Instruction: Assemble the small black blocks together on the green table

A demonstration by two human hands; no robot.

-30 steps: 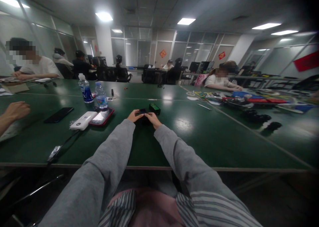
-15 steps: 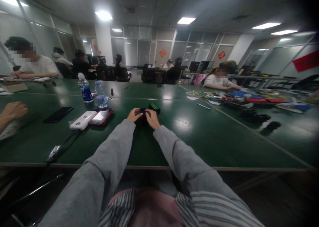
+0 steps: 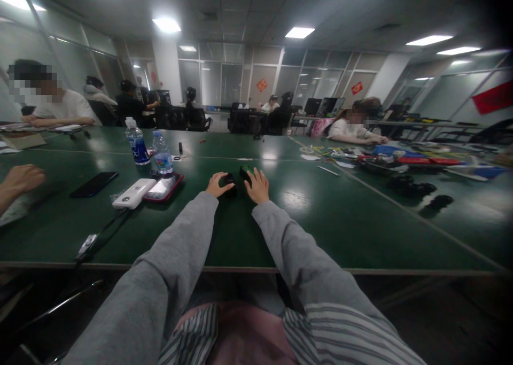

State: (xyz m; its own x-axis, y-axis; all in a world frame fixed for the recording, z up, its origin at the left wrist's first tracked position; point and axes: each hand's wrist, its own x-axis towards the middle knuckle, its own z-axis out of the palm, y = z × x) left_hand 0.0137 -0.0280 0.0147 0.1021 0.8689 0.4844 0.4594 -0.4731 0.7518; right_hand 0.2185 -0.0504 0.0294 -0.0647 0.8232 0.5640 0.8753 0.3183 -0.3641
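My left hand (image 3: 217,185) has its thumb and fingers curled around a small black object (image 3: 229,181) on the table; its exact kind is too dark to make out. Just right of it lies a small black box with a green top (image 3: 245,170). My right hand (image 3: 258,186) is over the right side of this box, fingers spread, the fingertips at or on its top. Part of the box is hidden under the fingers, so whether they press on it is unclear.
Left of my hands are a white power bank (image 3: 134,193) with a cable, a red-edged phone (image 3: 164,187), a black phone (image 3: 94,184) and two bottles (image 3: 162,154). Another person's hand (image 3: 24,179) rests at far left. Cluttered tools and a pen (image 3: 328,171) lie right on the green table (image 3: 320,231).
My right hand has left the small black object and moved right onto the green-topped box, its fingers spreading. My left hand stays at the black object.
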